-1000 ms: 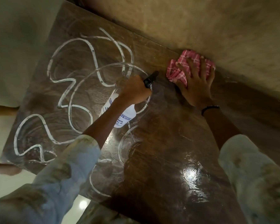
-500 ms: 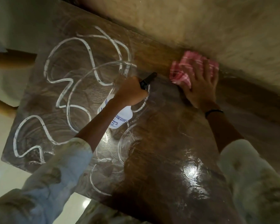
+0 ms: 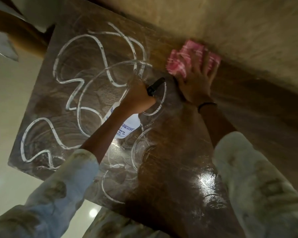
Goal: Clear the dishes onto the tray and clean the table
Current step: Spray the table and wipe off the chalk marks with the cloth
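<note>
Pink cloth [image 3: 193,57] lies under flat right hand [image 3: 195,83]; left hand [image 3: 138,98] grips sprayer [image 3: 126,126].

Dim warm light, glare on the wet table [image 3: 208,179], motion-blurred cloth [image 3: 193,55]

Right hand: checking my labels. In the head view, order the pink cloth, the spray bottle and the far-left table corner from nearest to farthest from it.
1. pink cloth, under the right hand.
2. spray bottle, to its left, gripped by the left hand.
3. far-left table corner, farthest.
</note>
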A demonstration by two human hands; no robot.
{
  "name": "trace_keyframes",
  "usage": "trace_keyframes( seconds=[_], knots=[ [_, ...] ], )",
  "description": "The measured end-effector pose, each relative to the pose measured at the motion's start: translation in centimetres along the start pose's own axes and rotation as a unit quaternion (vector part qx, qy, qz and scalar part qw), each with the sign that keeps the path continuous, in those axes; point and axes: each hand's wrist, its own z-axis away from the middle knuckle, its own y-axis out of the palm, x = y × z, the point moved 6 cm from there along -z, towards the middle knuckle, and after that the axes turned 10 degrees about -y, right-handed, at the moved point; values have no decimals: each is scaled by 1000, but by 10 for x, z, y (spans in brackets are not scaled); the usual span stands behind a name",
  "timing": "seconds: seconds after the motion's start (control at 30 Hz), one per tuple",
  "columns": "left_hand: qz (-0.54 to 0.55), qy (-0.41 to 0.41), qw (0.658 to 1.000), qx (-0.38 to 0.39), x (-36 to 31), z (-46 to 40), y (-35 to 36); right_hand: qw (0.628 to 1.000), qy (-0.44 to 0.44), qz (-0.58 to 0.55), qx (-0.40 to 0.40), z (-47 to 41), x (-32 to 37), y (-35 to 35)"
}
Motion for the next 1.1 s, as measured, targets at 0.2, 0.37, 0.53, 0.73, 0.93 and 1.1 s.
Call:
trace_keyframes(
  seconds=[0.2, 0.37, 0.53, 0.73, 0.93, 1.1],
  knots=[
    [-20, 23, 999, -34, 26, 24, -7, 984, -180, 3, -5, 24, 88, 22],
    [-47, 12, 999, -19, 47, 37, 1, 987, -156, 24, -2, 84, 27, 25],
    [-45, 12, 999, 6, 65, 51, 15, 999, 47, -10, -22, 45, 21, 19],
    [-50, 4, 998, 24, 93, 76, 29, 987, -161, 18, 3, 64, 105, 34],
    [-56, -23, 997, 43, 120, 89, 45, 993, -118, 18, -8, 117, 44, 35],
    [-28, -46, 999, 9, 133, 91, 46, 998, -58, 17, -8, 117, 33, 32]
  ],
)
